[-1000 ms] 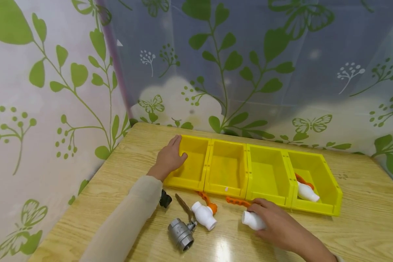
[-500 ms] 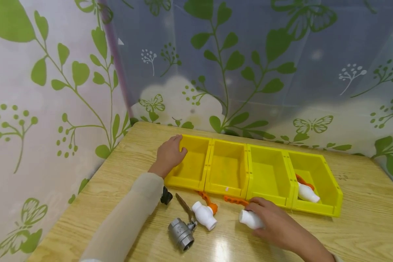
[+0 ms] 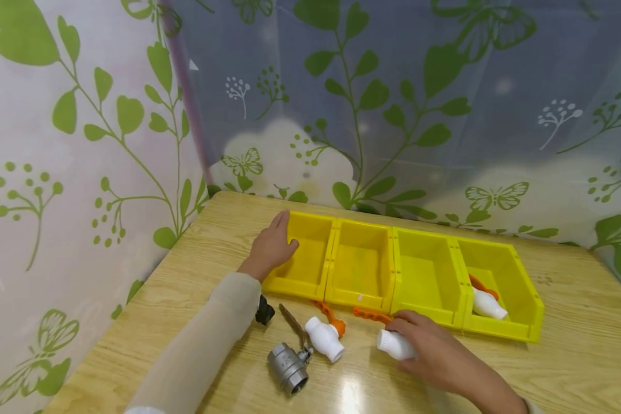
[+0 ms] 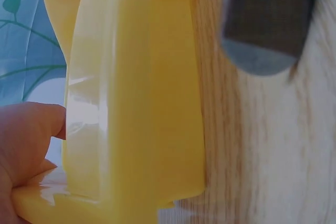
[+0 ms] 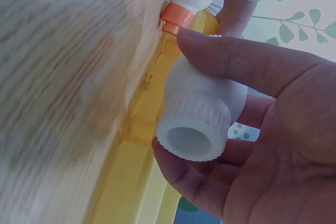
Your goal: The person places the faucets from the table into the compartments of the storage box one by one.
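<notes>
My left hand (image 3: 273, 247) grips the left side wall of the leftmost yellow bin (image 3: 295, 287), thumb over the inner side; the left wrist view shows that hand (image 4: 26, 156) at the bin's edge (image 4: 131, 103). My right hand (image 3: 437, 351) holds a white plastic valve (image 3: 393, 344) with an orange handle (image 3: 372, 315), just in front of the third bin. In the right wrist view, thumb and fingers of the right hand (image 5: 278, 114) curl round the white valve body (image 5: 202, 98), its round opening facing the camera.
A second white valve (image 3: 325, 339) with an orange handle, a metal valve (image 3: 288, 368) and a black part (image 3: 264, 310) lie on the wooden table (image 3: 186, 276) in front of the bins. Another white valve (image 3: 489, 303) lies in the rightmost bin (image 3: 535, 322).
The right hand has shifted slightly left with the white valve. The left hand stays on the bin, and the whole head view has moved a little.
</notes>
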The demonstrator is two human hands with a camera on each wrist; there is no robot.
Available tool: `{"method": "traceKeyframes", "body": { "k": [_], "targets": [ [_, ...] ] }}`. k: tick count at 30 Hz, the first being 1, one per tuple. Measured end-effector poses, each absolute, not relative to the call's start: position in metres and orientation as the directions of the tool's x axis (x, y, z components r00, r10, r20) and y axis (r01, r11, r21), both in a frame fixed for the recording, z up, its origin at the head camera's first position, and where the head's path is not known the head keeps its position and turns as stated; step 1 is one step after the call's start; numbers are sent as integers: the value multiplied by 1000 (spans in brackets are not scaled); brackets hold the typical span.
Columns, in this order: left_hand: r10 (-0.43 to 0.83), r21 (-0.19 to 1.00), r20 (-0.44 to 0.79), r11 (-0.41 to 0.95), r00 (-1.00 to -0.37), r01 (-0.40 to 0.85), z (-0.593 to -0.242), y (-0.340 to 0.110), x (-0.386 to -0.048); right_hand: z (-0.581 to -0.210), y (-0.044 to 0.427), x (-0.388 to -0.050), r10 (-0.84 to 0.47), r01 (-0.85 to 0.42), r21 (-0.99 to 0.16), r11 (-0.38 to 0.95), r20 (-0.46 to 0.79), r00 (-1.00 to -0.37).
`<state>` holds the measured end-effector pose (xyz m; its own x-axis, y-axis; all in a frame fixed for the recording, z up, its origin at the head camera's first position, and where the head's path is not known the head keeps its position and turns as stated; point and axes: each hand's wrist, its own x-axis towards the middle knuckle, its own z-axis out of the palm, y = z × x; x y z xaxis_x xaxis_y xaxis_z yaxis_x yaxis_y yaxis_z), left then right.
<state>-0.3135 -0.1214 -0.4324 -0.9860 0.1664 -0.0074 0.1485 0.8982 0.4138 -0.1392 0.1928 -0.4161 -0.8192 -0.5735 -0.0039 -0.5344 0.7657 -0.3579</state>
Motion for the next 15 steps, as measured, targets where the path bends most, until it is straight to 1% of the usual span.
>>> {"method": "traceKeyframes", "body": {
  "k": [4,15],
  "targets": [
    [162,436,-36,890,-986,130,-431,-121,-313,-416,194,-140,-569,-529,-360,768,-6,-822],
    [156,477,-60,872,-986,109,-431,-122,-314,-415,194,-141,-561,-515,-375,771,-16,-828]
  ]
}}
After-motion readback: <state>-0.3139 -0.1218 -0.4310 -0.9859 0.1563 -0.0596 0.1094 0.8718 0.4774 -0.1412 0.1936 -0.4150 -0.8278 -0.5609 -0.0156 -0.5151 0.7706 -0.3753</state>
